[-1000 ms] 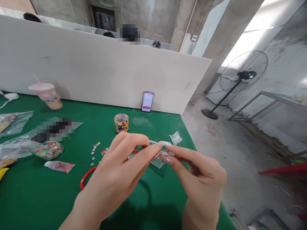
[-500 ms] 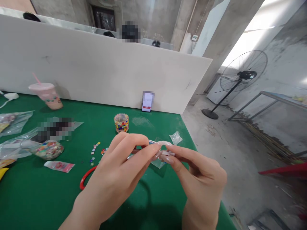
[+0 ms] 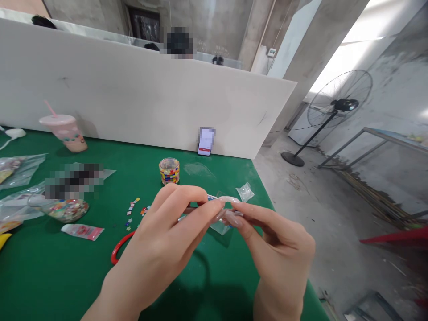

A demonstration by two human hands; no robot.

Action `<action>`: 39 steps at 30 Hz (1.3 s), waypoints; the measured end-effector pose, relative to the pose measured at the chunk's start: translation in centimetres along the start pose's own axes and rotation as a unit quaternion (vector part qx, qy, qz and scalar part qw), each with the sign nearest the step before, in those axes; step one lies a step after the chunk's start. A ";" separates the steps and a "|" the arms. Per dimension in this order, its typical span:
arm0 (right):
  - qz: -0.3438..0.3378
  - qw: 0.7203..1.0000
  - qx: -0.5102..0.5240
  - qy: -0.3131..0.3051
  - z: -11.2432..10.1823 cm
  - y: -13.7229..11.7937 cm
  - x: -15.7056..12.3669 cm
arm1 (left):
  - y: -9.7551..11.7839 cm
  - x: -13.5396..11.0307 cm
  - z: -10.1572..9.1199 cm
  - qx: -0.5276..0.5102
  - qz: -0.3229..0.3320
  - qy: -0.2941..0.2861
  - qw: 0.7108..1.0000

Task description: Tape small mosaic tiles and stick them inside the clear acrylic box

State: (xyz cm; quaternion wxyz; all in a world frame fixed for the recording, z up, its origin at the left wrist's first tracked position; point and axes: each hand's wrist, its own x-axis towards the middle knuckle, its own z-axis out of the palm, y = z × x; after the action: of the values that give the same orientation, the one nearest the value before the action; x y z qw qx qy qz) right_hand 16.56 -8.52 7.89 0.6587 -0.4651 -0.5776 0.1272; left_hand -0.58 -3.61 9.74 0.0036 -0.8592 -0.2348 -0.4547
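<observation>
My left hand [image 3: 167, 232] and my right hand [image 3: 277, 240] meet above the front of the green table, fingertips pinched together. Between them shows a small pale piece with a curved rim [image 3: 211, 197], white with some blue; the fingers cover most of it and I cannot make out its kind. Both thumbs and forefingers press on it. Beneath the fingertips a clear plastic sheet [image 3: 219, 227] lies on the table. Red scissor-like handle [image 3: 117, 249] pokes out from under my left hand. Just beyond the hands stands a round jar covered in coloured mosaic tiles [image 3: 169, 172].
Small loose tiles [image 3: 130, 209] lie left of my hands, near a tube [image 3: 83, 232] and a clear bowl of colourful pieces [image 3: 68, 210]. A pink cup with straw [image 3: 67, 133] stands farther back. A phone [image 3: 205, 142] leans on the white partition [image 3: 140, 98]. Crumpled plastic [image 3: 245, 192] lies near the table's right edge.
My right thumb and fingertips have shifted slightly over the small pale piece, covering more of its white strip. Everything on the table stays put.
</observation>
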 end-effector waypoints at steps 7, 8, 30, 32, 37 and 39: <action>0.089 0.994 0.066 0.009 0.2 -0.3 -0.1 | 0.0 0.1 0.2 -0.001 0.003 -0.003 1.000; 0.101 0.992 0.075 0.007 0.2 -0.4 -0.1 | 0.0 0.1 0.2 -0.001 0.003 -0.003 1.000; 0.123 0.988 0.087 0.033 0.6 -0.3 0.0 | 0.1 0.0 0.2 0.008 -0.010 0.008 1.000; 0.126 0.988 0.087 0.035 0.7 -0.2 0.1 | 0.1 0.0 0.2 0.009 -0.010 0.011 1.000; 0.129 0.987 0.088 0.035 0.7 -0.2 0.1 | 0.1 0.0 0.3 0.008 -0.009 0.010 1.000; 0.134 0.986 0.089 0.035 0.7 -0.3 0.2 | 0.1 0.0 0.3 0.007 -0.010 0.008 1.000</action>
State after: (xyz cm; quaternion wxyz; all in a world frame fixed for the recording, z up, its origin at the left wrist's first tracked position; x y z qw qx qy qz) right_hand 15.90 -8.23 8.18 0.6939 -0.4821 -0.4734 0.2488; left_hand -0.27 -3.61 9.61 0.0074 -0.8530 -0.2466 -0.4599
